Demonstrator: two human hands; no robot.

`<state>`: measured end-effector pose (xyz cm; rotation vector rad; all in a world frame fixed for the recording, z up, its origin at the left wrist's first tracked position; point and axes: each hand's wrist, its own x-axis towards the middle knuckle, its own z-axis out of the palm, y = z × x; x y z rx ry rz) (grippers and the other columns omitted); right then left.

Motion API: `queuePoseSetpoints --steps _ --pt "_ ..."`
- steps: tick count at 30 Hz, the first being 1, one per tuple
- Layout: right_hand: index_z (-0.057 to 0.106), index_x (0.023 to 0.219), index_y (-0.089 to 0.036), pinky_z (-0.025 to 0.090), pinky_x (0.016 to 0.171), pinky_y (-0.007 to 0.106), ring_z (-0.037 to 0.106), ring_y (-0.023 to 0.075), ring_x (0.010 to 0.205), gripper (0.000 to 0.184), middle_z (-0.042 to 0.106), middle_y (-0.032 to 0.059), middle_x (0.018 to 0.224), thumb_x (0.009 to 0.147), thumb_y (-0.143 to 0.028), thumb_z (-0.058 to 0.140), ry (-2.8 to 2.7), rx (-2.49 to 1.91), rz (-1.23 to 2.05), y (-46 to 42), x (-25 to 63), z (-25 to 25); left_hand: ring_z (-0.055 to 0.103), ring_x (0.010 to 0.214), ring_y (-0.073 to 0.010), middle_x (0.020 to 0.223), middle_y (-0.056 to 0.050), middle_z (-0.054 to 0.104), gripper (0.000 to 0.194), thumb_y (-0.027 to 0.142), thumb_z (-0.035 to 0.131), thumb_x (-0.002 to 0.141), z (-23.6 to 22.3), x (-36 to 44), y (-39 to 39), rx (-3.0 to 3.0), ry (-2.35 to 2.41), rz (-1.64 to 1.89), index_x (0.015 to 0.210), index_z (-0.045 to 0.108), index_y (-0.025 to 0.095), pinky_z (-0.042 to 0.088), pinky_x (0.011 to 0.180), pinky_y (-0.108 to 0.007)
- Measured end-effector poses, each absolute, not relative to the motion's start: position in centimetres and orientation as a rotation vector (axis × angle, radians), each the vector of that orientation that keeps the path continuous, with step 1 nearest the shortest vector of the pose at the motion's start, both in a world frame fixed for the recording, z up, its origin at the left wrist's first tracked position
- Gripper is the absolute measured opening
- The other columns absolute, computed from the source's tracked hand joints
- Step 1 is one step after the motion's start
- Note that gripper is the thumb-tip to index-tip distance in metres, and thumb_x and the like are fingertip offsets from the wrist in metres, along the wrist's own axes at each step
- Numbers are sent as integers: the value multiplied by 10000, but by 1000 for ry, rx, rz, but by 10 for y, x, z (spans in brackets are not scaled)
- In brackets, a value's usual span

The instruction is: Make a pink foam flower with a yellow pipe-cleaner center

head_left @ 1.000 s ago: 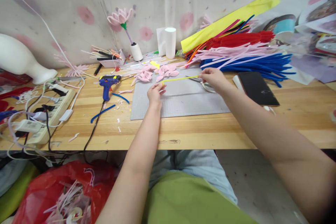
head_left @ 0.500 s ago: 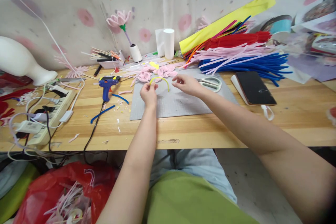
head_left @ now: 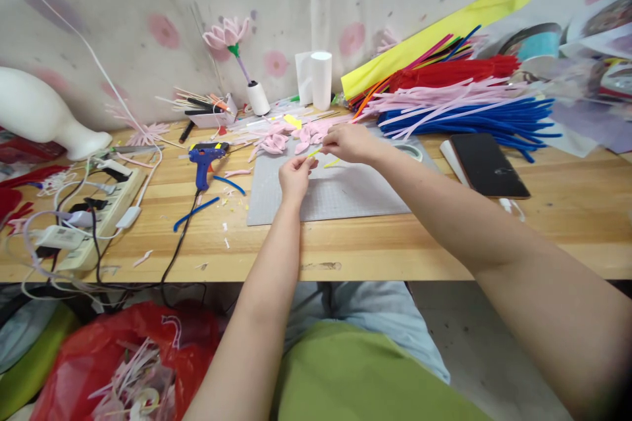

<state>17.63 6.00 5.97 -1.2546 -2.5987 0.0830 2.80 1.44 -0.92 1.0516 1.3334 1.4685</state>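
Only 1 view to go on here, the head cam; the yellow strip is right around the middle of the frame, above the grey mat, strung between 2 hands; the left grip has its fingertips pinched on it, and the right grip looks pinched on it too, though its own knuckles hide part of that; a bit of yellow also shows just below the right fingers, can't tell for sure if it's the same piece.

Handling-wise, I'd guess it's next to weightless, fuzzy and bendy, probably with a thin wire inside like a pipe cleaner; so not slippery, hard to break, but easy to kink; I'd take it near the 2 ends with fingertips only, and pinch right beside any spot you want to bend, since squashing the middle would likely flatten the fuzz.

Pink petals sit just past the left hand; the glue gun is on the desk, left of centre.
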Motion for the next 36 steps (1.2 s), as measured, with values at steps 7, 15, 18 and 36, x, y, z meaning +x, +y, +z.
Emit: queuePoseSetpoints --steps 7,15,18,36 --pt "697 731 -177 310 598 233 521 119 663 226 639 14 704 805 -296 520 -2523 -1260 590 50 167 46 681 740 -151 669 -31 673 73 187 650 722 3 30 13 551 1235 1678 702 601 138 492 749 -280" --pt "575 699 -151 310 569 214 448 88 581 146 525 -31 603 774 -235 482 -2264 -1244 1014 28 160 28 661 794 -109 661 -15 639 172 148 506 845 8 20 18 188 1023 1731 682 561 146 490 840 -268" --pt "528 707 -160 276 512 211 362 71 498 127 439 -57 545 763 -273 519 -1978 -1115 1313 23 164 23 642 730 -88 611 4 596 206 156 490 863 10 19 17 123 975 1731 668 555 145 491 852 -260" --pt "480 720 -179 316 403 160 383 39 396 205 462 -81 466 668 -217 675 -1052 -696 1980 8 113 -8 603 579 -87 635 7 611 148 244 539 839 8 40 12 361 1120 1731 715 511 168 473 630 -212"
